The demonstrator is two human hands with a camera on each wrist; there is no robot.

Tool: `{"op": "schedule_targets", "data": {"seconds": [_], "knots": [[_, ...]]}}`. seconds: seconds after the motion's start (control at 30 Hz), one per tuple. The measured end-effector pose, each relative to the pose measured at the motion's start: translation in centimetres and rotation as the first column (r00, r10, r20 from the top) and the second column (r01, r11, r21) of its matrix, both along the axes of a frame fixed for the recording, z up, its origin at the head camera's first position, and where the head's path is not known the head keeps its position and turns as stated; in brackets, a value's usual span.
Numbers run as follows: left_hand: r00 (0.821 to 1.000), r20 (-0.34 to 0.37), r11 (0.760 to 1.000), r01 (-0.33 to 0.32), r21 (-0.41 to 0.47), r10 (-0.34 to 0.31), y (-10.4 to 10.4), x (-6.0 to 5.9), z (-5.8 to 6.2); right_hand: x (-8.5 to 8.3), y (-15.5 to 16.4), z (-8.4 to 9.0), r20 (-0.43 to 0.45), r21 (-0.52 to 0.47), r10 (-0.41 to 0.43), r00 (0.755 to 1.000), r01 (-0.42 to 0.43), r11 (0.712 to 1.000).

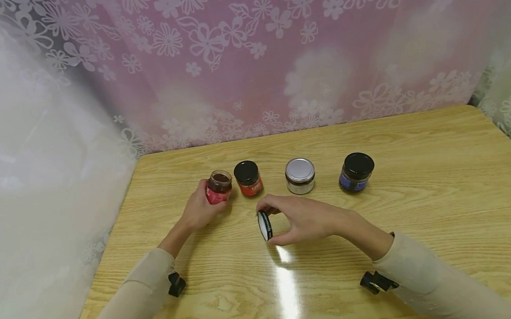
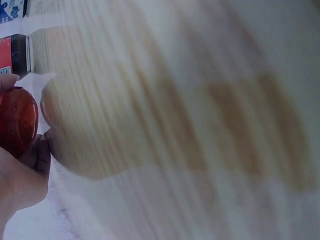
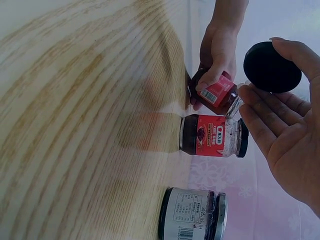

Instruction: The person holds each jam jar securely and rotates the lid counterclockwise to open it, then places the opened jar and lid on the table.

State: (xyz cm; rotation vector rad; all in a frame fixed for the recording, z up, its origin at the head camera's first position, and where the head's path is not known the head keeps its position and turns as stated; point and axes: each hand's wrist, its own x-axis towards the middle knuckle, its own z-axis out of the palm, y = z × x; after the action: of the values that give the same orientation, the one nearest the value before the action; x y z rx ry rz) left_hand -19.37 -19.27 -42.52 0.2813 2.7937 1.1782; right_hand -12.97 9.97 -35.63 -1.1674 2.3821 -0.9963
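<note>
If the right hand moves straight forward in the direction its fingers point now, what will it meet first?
Probably the open jar that the left hand grips: the right hand, holding the black lid, points left towards it. The red-labelled jar stands close beside, so depth is uncertain.

We see open red-label jar (image 1: 218, 187), dark contents, slightly tilted, just left of black-capped red jar (image 1: 248, 179). Black lid (image 1: 265, 225) on edge, near that jar's front.

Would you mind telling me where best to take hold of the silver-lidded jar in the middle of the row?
Probably from above: set the grip round the rim of the silver-lidded jar's round lid. It stands upright on the table, with open gaps to the black-lidded red jar and the blue-labelled jar.
</note>
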Motion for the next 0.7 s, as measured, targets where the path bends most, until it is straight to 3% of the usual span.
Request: {"op": "schedule_targets", "data": {"seconds": [0.7], "knots": [[1.0, -0.001, 1.0, 0.012, 0.024, -0.012, -0.3, -1.3, -0.5, -0.2, 0.1, -0.5, -0.018, 0.005, -0.005, 1.0, 0.005, 1.0]]}}
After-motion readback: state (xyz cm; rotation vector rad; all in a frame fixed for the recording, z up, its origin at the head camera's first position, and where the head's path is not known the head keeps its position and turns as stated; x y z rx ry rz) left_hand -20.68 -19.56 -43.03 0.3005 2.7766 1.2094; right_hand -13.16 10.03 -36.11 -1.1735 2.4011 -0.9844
